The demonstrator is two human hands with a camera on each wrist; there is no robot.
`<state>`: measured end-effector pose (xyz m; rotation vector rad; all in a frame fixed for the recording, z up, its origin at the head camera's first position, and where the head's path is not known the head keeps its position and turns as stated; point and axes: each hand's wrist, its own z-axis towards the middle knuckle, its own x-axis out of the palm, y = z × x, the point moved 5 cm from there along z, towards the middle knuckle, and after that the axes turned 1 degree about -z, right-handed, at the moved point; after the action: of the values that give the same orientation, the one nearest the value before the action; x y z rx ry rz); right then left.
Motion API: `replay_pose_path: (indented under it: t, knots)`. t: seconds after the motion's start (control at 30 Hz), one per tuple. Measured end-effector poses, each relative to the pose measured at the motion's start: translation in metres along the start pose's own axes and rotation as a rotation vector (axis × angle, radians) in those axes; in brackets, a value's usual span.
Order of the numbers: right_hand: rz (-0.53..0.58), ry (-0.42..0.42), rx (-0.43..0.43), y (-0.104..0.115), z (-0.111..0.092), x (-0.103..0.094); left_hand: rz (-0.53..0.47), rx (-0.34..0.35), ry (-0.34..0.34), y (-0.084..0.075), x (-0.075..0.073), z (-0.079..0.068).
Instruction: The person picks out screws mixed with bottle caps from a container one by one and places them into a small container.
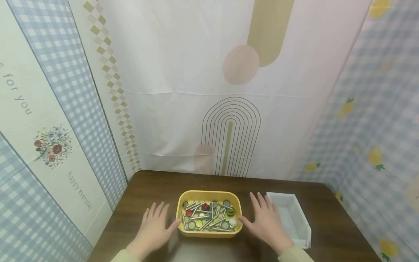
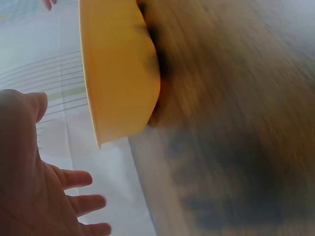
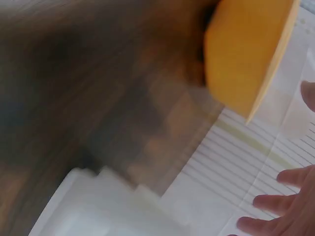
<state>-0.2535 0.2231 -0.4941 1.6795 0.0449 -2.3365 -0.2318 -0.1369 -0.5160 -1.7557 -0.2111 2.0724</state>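
Observation:
A yellow plastic tub (image 1: 209, 235) stands on the table, holding a mix of silvery metal rods like bolts or nails (image 1: 222, 229) and round bottle caps (image 1: 199, 223) in several colours. Left of it hovers my left hand (image 1: 152, 226), fingers straight and spread, thumb by the rim. On the tub's other side my right hand (image 1: 267, 222) is spread likewise, its thumb close to the right rim. Both wrist views show the tub's outer wall (image 2: 118, 69) with a gap to each hand. Neither hand holds anything.
A white open-fronted bin (image 1: 304, 222) sits just right of my right hand, partly behind it. The dark wooden table (image 1: 157, 182) ends at a white printed cloth (image 1: 170, 127) at the back. Checked cloths hang on both sides.

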Motion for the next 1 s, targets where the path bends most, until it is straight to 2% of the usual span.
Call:
replay_pose_path:
  t: [0.1,0.3,0.4,0.47,0.67,1.0]
  knots:
    - [0.071,-0.013,0.042,0.01,0.009,-0.001,0.008,-0.003,-0.003,-0.002,0.007,0.01]
    - [0.239,0.04,0.141,0.034,0.027,0.004,0.112,0.066,-0.1,-0.008,0.018,0.034]
    - [0.307,0.057,0.169,0.042,0.034,0.012,0.134,0.079,-0.11,-0.009,0.023,0.043]
    - [0.363,0.1,0.189,0.047,0.037,0.017,0.137,0.076,-0.101,-0.009,0.027,0.047]
    - [0.532,0.297,0.253,0.062,0.044,0.035,0.12,0.034,-0.025,-0.005,0.037,0.05]
    - [0.656,0.376,0.255,0.078,0.058,0.055,0.074,0.041,0.08,-0.008,0.046,0.052]
